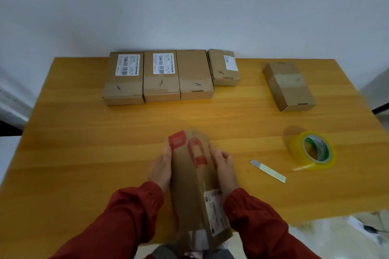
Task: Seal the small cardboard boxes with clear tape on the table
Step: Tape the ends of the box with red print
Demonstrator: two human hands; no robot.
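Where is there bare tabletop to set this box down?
Widest bare wood is the table's left half, from the row of four boxes to the near edge. A free band crosses the middle, between that row and the red-printed box held by left hand and right hand. The right is crowded: lone taped box, tape roll, metal blade.

Matt cardboard boxes [161,76]; glossy plastic tape roll [311,150]; smooth wood table [84,153].

Warm yellow-orange wooden table [84,153] spread beneath and beyond the fingers [221,156], plain pale grey wall [189,6] met at its far edge, pale glossy floor [311,237] glimpsed below-right of the fingers, everything softly and evenly lit.
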